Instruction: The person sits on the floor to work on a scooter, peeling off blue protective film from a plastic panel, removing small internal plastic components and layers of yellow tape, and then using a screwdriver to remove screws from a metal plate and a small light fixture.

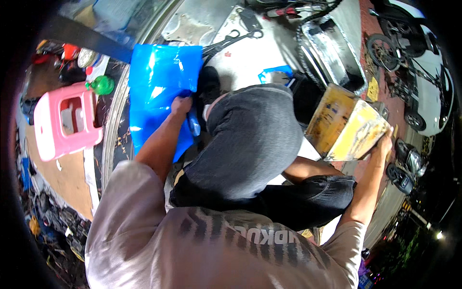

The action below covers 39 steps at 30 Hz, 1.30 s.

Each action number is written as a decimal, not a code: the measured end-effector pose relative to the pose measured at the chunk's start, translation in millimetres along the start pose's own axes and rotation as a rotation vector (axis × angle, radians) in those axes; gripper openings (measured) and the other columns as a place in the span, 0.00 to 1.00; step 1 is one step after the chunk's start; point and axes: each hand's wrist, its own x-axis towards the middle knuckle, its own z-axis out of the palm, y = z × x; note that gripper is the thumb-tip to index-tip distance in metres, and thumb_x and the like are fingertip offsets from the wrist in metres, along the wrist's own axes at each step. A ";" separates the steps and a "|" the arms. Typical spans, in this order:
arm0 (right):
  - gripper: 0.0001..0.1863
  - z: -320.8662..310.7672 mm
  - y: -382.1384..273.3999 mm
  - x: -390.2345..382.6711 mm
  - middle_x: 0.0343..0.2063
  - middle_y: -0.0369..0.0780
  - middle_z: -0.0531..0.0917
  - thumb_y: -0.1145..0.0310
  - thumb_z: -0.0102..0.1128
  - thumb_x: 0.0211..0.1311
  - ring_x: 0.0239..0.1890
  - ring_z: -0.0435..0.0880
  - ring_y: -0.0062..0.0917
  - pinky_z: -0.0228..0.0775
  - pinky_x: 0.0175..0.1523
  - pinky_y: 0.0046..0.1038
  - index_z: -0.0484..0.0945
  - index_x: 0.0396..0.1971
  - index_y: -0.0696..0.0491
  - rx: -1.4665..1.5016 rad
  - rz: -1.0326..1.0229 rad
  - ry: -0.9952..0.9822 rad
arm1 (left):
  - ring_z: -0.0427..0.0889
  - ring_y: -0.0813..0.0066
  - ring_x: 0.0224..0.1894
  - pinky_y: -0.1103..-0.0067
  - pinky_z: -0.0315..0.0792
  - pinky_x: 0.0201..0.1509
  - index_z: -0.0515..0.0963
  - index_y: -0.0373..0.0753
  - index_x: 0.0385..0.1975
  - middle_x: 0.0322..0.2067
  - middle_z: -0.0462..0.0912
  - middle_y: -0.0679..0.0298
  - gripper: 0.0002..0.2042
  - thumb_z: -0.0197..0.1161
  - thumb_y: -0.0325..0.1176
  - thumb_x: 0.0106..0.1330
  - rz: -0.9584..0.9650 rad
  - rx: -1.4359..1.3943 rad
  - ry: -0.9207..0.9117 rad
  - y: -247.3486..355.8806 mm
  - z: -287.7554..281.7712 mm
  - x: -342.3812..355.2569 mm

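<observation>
At left of my legs hangs a large shiny blue plastic sheet or bag (161, 79), smooth and lightly creased. My left hand (181, 104) is closed on its right side. On the right is a boxy yellow container (358, 130), scuffed and stained dark, tilted at an angle. My right hand (385, 141) grips its right edge; some of the fingers are hidden behind it. Between my arms, a bent knee in dark shorts (250, 139) hides part of the floor.
A silver metal bin (332, 53) stands behind the yellow container. A pink plastic cover with an opening (48, 125) and a green bottle (102, 85) sit at left. Cables and a black-handled tool (236, 38) lie ahead. Motorbikes (385, 50) and a white car (433, 91) are at far right.
</observation>
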 end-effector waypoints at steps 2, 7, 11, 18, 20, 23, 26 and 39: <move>0.38 1.9 0.4 -4.2 0.41 0.46 0.87 0.39 0.57 0.72 0.38 0.88 0.33 0.83 0.43 0.38 0.81 0.50 0.67 0.029 -0.062 -0.023 | 0.85 0.54 0.49 0.64 0.77 0.54 0.86 0.35 0.44 0.46 0.87 0.51 0.18 0.64 0.41 0.60 0.123 -0.066 -0.070 -20.6 0.1 13.7; 0.33 10.9 -5.5 -15.2 0.38 0.43 0.87 0.42 0.58 0.73 0.35 0.86 0.30 0.81 0.43 0.36 0.84 0.43 0.64 0.023 -0.063 0.028 | 0.84 0.60 0.51 0.67 0.76 0.57 0.85 0.39 0.43 0.47 0.86 0.55 0.13 0.62 0.37 0.64 0.365 0.267 -0.131 -33.8 -9.9 11.9; 0.32 14.6 -9.6 -20.7 0.36 0.42 0.87 0.42 0.58 0.73 0.34 0.86 0.28 0.80 0.41 0.35 0.84 0.40 0.63 0.086 -0.039 -0.019 | 0.85 0.58 0.48 0.66 0.78 0.57 0.82 0.35 0.44 0.45 0.86 0.53 0.13 0.60 0.36 0.66 -0.019 -0.310 -0.329 -11.2 -24.2 -13.3; 0.34 20.4 -16.7 -27.1 0.37 0.44 0.87 0.42 0.58 0.72 0.33 0.85 0.30 0.78 0.40 0.36 0.84 0.43 0.65 0.054 -0.036 0.001 | 0.86 0.52 0.41 0.63 0.81 0.54 0.78 0.32 0.40 0.41 0.86 0.50 0.10 0.57 0.33 0.67 -0.279 -0.960 -0.582 4.3 -38.1 -50.9; 0.32 22.8 -20.7 -32.2 0.37 0.43 0.87 0.43 0.58 0.73 0.34 0.85 0.30 0.78 0.41 0.36 0.84 0.43 0.65 0.055 -0.032 0.018 | 0.86 0.52 0.41 0.63 0.81 0.53 0.78 0.32 0.40 0.41 0.86 0.51 0.10 0.58 0.33 0.68 -0.290 -1.011 -0.556 1.8 -37.1 -53.3; 0.31 25.0 -29.2 -43.6 0.37 0.42 0.87 0.44 0.58 0.74 0.35 0.86 0.28 0.78 0.42 0.35 0.85 0.43 0.64 0.106 -0.052 0.023 | 0.86 0.52 0.42 0.63 0.81 0.54 0.78 0.32 0.41 0.42 0.86 0.51 0.10 0.57 0.34 0.69 0.074 -0.807 -0.568 -6.4 -39.7 -51.4; 0.30 27.1 -37.2 -54.8 0.37 0.42 0.88 0.45 0.58 0.74 0.35 0.86 0.28 0.80 0.43 0.35 0.85 0.42 0.63 0.190 -0.063 0.000 | 0.85 0.53 0.45 0.63 0.80 0.55 0.79 0.31 0.45 0.44 0.86 0.51 0.12 0.58 0.34 0.71 0.007 -0.848 -0.632 -15.6 -46.0 -39.2; 0.27 7.2 -30.7 -48.5 0.42 0.42 0.87 0.49 0.50 0.80 0.39 0.89 0.30 0.84 0.42 0.37 0.81 0.49 0.62 0.645 0.040 -0.126 | 0.82 0.68 0.34 0.68 0.72 0.35 0.82 0.37 0.49 0.40 0.88 0.57 0.20 0.62 0.49 0.73 0.133 0.066 -0.275 13.3 -92.9 -76.4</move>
